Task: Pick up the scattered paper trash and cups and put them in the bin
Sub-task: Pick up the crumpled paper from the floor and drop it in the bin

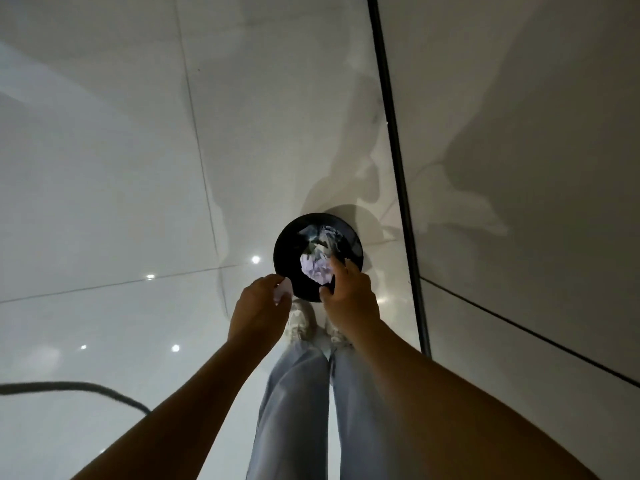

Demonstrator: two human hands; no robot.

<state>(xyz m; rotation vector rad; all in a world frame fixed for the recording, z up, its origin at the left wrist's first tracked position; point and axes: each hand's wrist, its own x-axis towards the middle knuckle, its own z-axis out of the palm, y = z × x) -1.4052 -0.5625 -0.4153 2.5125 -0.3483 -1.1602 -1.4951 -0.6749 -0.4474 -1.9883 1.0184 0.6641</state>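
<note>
Fingers of right hand [346,292] spread above bin [284,251]; left hand [259,303] pinches paper [282,293].

Glossy pale tiled floor [104,168], thin grout lines crossing it, small bright light reflections on the tiles left of the legs [298,410]. Legs in light blue jeans, standing. Pale sneakers [303,322] at the jeans' lower ends, side by side on the floor. Dark cable [86,388] curves in from the frame's left edge, well left of the legs. Black baseboard strip [398,168] runs right of the legs, where floor meets grey wall [519,98]. Soft shadows on the wall and on the floor beyond the sneakers.
</note>
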